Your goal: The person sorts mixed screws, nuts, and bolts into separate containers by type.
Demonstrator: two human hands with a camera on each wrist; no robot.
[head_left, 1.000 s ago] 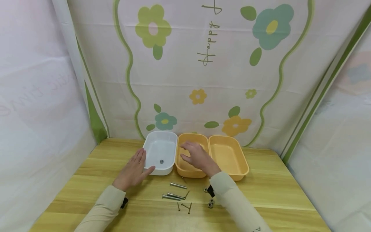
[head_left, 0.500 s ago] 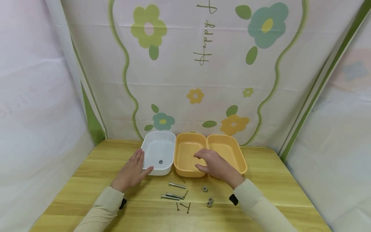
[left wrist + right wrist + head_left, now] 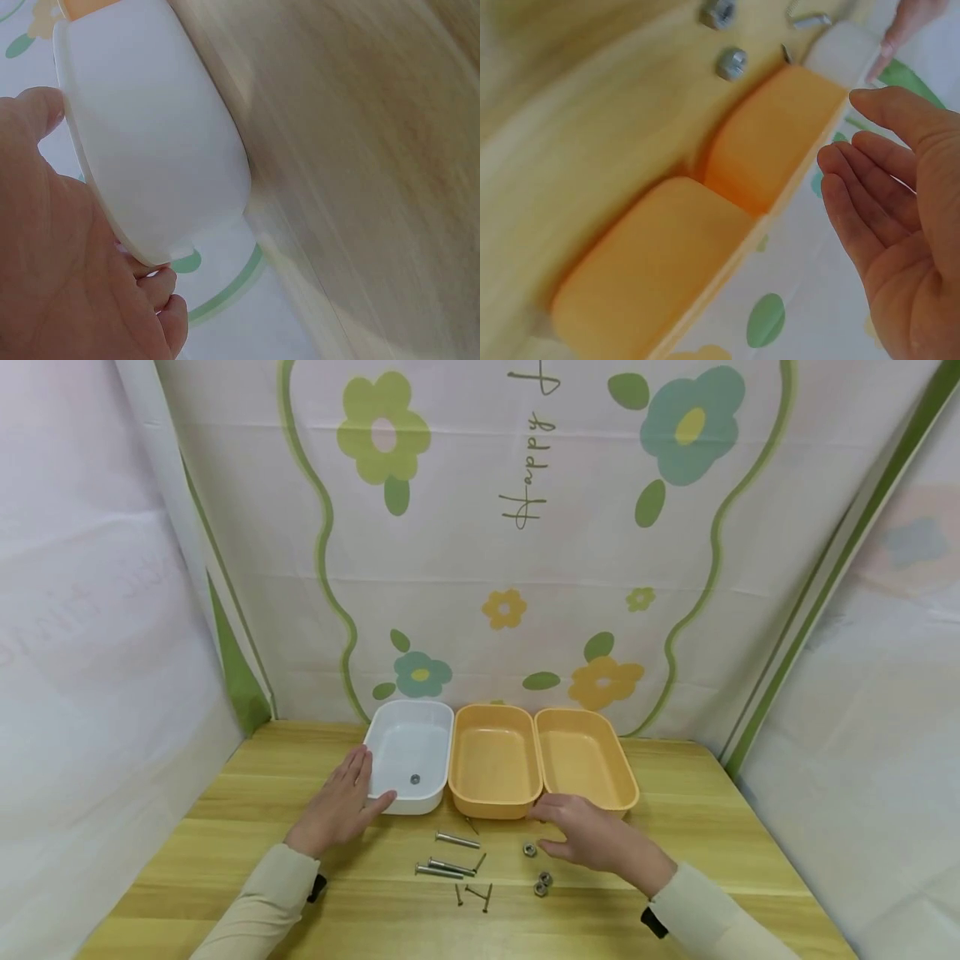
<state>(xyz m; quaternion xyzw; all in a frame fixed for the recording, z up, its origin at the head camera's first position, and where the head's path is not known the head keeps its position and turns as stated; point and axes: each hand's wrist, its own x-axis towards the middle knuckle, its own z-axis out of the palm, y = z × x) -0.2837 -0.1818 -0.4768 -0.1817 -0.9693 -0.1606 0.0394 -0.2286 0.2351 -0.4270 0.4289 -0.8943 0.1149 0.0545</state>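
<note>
My left hand (image 3: 339, 802) rests against the left front of a white box (image 3: 408, 752), its fingers extended along the rim. One hex nut (image 3: 415, 779) lies inside that box. In the left wrist view, the thumb (image 3: 43, 112) touches the white rim. My right hand (image 3: 592, 833) holds nothing; its fingers are loosely bent, just in front of the two orange boxes, close to a hex nut (image 3: 529, 849) on the table. In the right wrist view, the right palm (image 3: 900, 210) faces the boxes and the fingers are bare. Two more nuts (image 3: 543, 884) lie nearer the front.
The middle orange box (image 3: 495, 760) and the right orange box (image 3: 581, 756) stand beside the white one, against the flowered cloth (image 3: 465, 527). Three long bolts (image 3: 457, 840) and several small screws (image 3: 487, 897) lie on the wooden table (image 3: 375, 910) between my arms.
My right hand has moved from over the middle orange box to the right and back toward me, down in front of the boxes. The left hand has stayed at the white box.
</note>
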